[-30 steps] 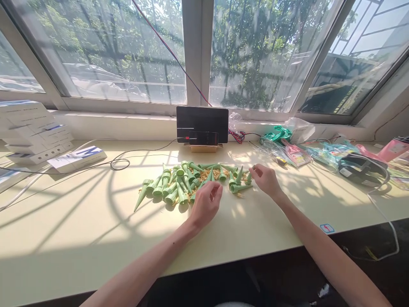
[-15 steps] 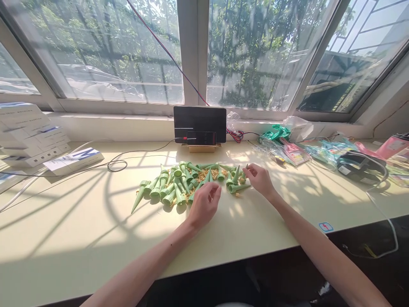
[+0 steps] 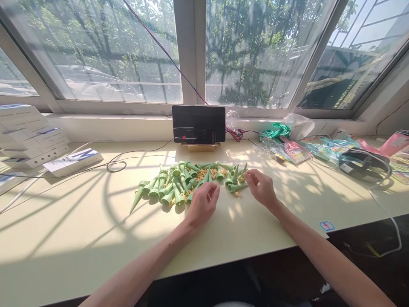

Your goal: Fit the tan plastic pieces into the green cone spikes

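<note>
Green plastic plant-watering spikes (image 3: 177, 192), hollow and cone-shaped, lie in a pile with small tan plugs (image 3: 200, 175) scattered among them. My left hand (image 3: 203, 202) is at the near edge of the pile with fingers curled in; what they hold, if anything, is hidden. Pointed green cones show just behind it. My right hand (image 3: 262, 187) hovers at the right end, fingers loosely bent and apart, holding nothing I can see. Close to its fingertips stands an upright green spike (image 3: 244, 168). Another spike (image 3: 236, 187) lies on its side nearby, with a tan plug beside it.
Behind the pile a phone (image 3: 200, 137) leans against a black tablet (image 3: 198, 119). White boxes (image 3: 25, 132) stack at the left, with a cable looping across the table (image 3: 79, 226). Plastic packets (image 3: 294, 149) and a black device (image 3: 364, 164) lie at the right.
My right hand has drawn back slightly towards me and right, away from the upright spike it was touching. My left hand has barely moved. The view has shifted slightly.
</note>
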Demonstrator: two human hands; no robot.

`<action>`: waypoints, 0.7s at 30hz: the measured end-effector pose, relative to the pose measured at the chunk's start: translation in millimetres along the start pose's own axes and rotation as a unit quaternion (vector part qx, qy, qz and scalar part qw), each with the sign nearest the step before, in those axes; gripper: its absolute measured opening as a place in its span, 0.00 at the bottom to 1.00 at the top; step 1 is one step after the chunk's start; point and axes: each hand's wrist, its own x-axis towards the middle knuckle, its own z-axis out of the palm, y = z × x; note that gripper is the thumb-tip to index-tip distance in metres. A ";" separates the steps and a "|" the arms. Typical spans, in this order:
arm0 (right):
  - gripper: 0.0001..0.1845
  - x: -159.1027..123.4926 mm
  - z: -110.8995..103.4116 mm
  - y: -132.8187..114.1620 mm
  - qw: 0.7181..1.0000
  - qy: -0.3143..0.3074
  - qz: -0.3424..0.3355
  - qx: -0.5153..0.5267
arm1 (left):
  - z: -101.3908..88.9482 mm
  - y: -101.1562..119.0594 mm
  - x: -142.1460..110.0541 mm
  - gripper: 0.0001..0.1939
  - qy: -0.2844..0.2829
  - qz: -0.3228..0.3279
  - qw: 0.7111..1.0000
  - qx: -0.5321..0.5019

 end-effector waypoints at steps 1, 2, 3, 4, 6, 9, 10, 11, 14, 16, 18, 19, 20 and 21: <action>0.13 -2.4 2.8 -1.4 0.999 -0.041 -0.022 -0.004 | -0.1 0.4 0.0 0.12 -0.001 -0.003 1.000 0.001; 0.12 -4.3 5.5 -2.8 0.997 -0.070 -0.039 -0.005 | -0.2 0.7 0.0 0.12 0.000 -0.006 1.000 0.001; 0.12 -5.9 7.9 -4.0 0.994 -0.099 -0.051 -0.007 | -0.3 0.9 0.0 0.12 0.000 -0.007 1.000 0.002; 0.12 -7.1 9.8 -5.1 0.991 -0.119 -0.062 -0.008 | -0.4 1.1 0.0 0.12 0.004 -0.008 1.000 0.002; 0.15 -8.7 11.3 -6.5 0.987 -0.138 -0.085 -0.015 | -0.3 1.2 -0.1 0.12 0.004 -0.011 1.000 0.005; 0.16 -9.8 10.4 -6.5 0.982 -0.156 -0.104 -0.031 | -0.2 1.6 -0.4 0.13 0.001 -0.010 1.000 0.006; 0.15 -9.8 10.0 -6.0 0.981 -0.162 -0.103 -0.039 | -0.1 1.8 -0.4 0.13 0.000 -0.009 1.000 0.007; 0.15 -9.7 9.8 -5.6 0.980 -0.167 -0.100 -0.047 | 0.0 1.9 -0.5 0.13 0.000 -0.009 1.000 0.008; 0.14 -8.9 10.3 -4.7 0.977 -0.182 -0.083 -0.068 | 0.2 1.8 -0.5 0.13 0.002 -0.009 1.000 0.010; 0.14 -8.4 10.9 -5.0 0.976 -0.191 -0.070 -0.079 | 0.2 1.5 -0.5 0.13 0.002 -0.007 1.000 0.010; 0.15 -8.1 11.2 -5.8 0.974 -0.199 -0.056 -0.087 | 0.1 1.4 -0.3 0.12 0.003 -0.005 1.000 0.010; 0.15 -8.2 11.3 -6.2 0.974 -0.203 -0.050 -0.090 | 0.1 1.4 -0.2 0.12 0.002 -0.006 1.000 0.010; 0.15 -8.3 11.3 -6.6 0.973 -0.207 -0.045 -0.093 | 0.1 1.5 0.0 0.12 0.002 -0.006 1.000 0.010; 0.15 -8.4 11.4 -6.9 0.972 -0.211 -0.042 -0.095 | 0.1 1.4 0.0 0.12 0.002 -0.007 1.000 0.010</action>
